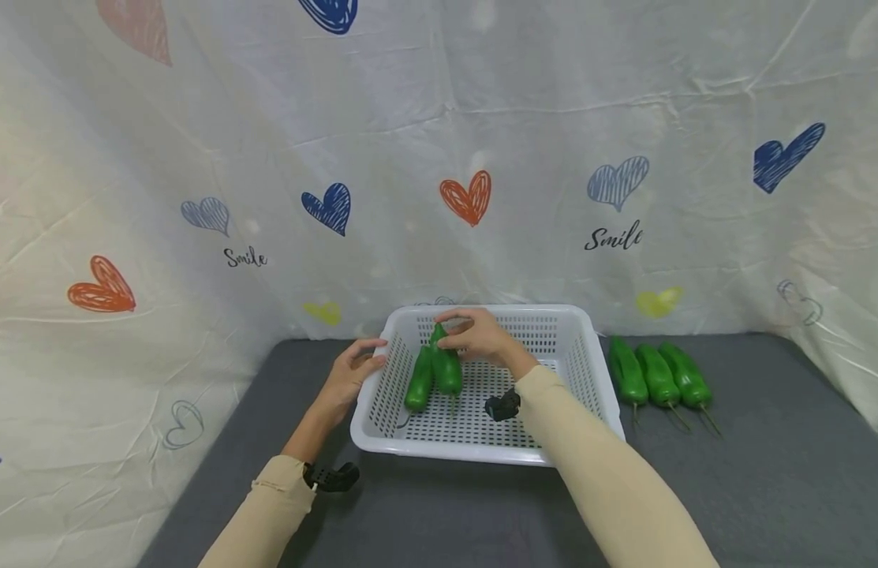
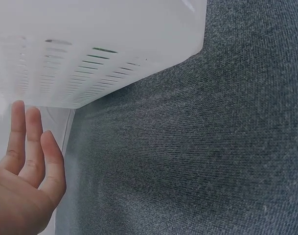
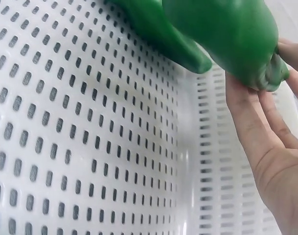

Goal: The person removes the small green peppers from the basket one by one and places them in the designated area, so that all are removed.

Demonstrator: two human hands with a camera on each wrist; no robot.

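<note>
Nearest the camera are two cream sleeves (image 1: 605, 473), the right one reaching over the near rim of a white basket (image 1: 453, 452). Right hand (image 1: 479, 335) has its fingers pinched around the far, blunt end of a green pepper (image 1: 449, 374), which is inside the basket toward its left side, stem pointing at the near rim. A second pepper (image 1: 420, 383) lies just beside it, and three more peppers (image 1: 657, 377) sit just outside the basket's right wall. Left hand (image 1: 349, 377) is loose, fingers pretty straight, at the basket's left rim; can't tell if it's really touching.

Handling-wise, I'd guess light, fairly firm but hollow, and kinda slick given that shine. IMO grab it round the fat middle: the thin stem looks snappable and the blunt end doesn't give you much to hold.
</note>
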